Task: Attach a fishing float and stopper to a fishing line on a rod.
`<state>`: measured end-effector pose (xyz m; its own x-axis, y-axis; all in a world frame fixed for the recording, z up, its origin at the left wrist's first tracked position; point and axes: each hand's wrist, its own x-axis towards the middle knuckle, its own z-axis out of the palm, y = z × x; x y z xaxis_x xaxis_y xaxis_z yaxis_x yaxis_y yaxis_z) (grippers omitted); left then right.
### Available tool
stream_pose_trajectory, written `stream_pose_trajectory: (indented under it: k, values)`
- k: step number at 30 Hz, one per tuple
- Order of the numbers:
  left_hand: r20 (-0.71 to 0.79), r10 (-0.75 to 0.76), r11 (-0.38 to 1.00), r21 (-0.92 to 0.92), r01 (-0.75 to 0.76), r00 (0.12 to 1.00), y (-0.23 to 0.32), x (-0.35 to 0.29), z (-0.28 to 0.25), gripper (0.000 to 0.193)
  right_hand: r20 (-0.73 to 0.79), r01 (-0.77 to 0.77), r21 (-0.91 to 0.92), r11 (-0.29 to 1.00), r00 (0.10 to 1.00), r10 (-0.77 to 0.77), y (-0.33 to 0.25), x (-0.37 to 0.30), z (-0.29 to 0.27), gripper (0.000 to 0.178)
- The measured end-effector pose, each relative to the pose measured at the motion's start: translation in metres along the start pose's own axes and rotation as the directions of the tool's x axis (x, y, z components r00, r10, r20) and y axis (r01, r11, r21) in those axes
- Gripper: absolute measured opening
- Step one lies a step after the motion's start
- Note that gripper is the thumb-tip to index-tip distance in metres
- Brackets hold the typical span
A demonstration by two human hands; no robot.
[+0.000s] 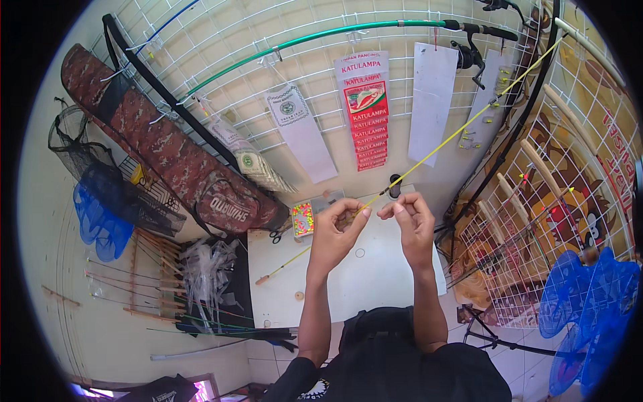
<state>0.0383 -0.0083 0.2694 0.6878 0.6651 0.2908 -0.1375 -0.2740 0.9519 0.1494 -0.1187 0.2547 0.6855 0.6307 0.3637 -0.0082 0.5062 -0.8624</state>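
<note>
My left hand [337,231] is closed around a thin yellow fishing rod [442,144], thumb and fingers pinched together. The rod slants up to the far right, with dark bands along it. A yellow length with a light brown end [262,279] shows at the lower left of that hand; it appears to be the same rod. Close by on the right, my right hand [412,224] is raised with thumb and forefinger pinched. Whatever lies between those fingertips is too small to make out. Both hands are above a white table [348,291].
A box of colourful beads [303,219] and scissors [275,236] lie at the table's left. A dark oval thing [395,184] stands behind my hands. A white wire rack holds a green rod [321,33] and hanging packets [365,110]. A camouflage rod bag [167,144] leans left; blue nets [583,295] hang right.
</note>
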Motion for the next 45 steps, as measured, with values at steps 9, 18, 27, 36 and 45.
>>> stream_pose_trajectory:
  k: [9,18,27,36,45]
  values:
    - [-0.009,0.005,0.998,0.065,-0.005,1.0,-0.01,0.002,0.008,0.017,0.01,-0.12,0.018,0.993,0.993,0.12,0.007,0.007,-0.02,0.017]
    - [0.11,-0.138,0.978,0.174,0.118,0.984,0.001,0.004,0.008,0.015,0.15,-0.195,0.252,0.948,0.976,0.161,0.016,0.016,-0.022,0.018]
    - [0.131,-0.118,0.984,0.151,0.098,0.984,-0.005,0.013,0.012,0.015,0.055,-0.077,0.309,0.948,0.997,0.063,0.024,0.02,-0.01,0.011]
    - [0.021,-0.005,1.0,0.021,0.005,1.0,-0.011,0.014,0.019,0.013,-0.111,0.041,0.171,0.984,0.994,-0.022,0.026,0.023,-0.012,0.013]
    - [-0.011,0.056,0.997,0.046,-0.055,0.998,-0.01,0.014,0.021,0.011,-0.031,-0.083,0.238,0.968,0.995,0.093,0.013,0.021,-0.012,0.015]
